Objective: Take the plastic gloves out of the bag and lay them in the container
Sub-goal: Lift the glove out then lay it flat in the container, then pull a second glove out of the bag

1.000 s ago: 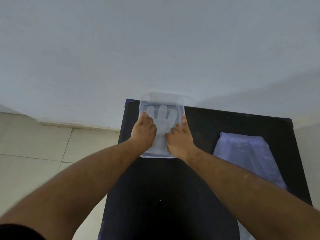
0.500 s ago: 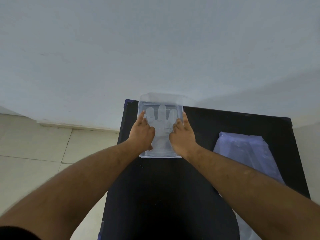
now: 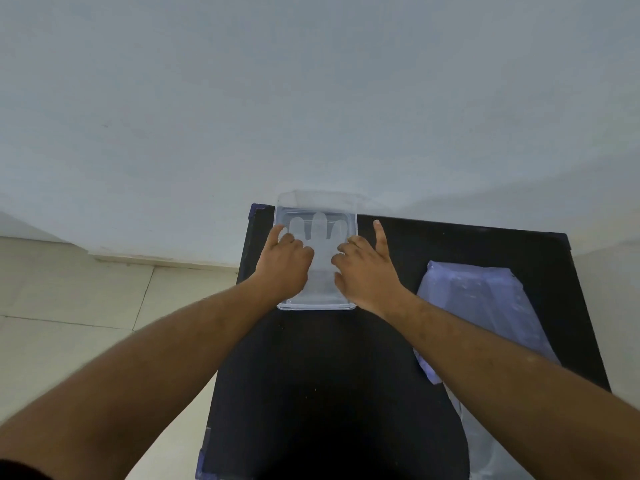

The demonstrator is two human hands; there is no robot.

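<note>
A clear plastic container (image 3: pixel 317 307) sits at the far left of the black table. A translucent plastic glove (image 3: pixel 318 237) lies flat inside it, fingers pointing away from me. My left hand (image 3: pixel 282 263) rests on the glove's left side, fingers spread, thumb at the container's left rim. My right hand (image 3: pixel 367 268) lies over the container's right edge, its fingers apart and one finger pointing past the rim; whether it touches the glove I cannot tell. The bluish plastic bag (image 3: pixel 485 313) lies flat to the right, partly hidden under my right forearm.
The black table (image 3: pixel 329 393) stands against a pale wall (image 3: pixel 311 98); the container's far end touches that wall. Beige floor tiles (image 3: pixel 69 323) lie to the left. Dark table surface stretches between the container and me.
Both hands have slid apart on the glove. My right hand has shifted right toward the container's edge, with fingers lifting and spreading. The glove shows more between the hands.
</note>
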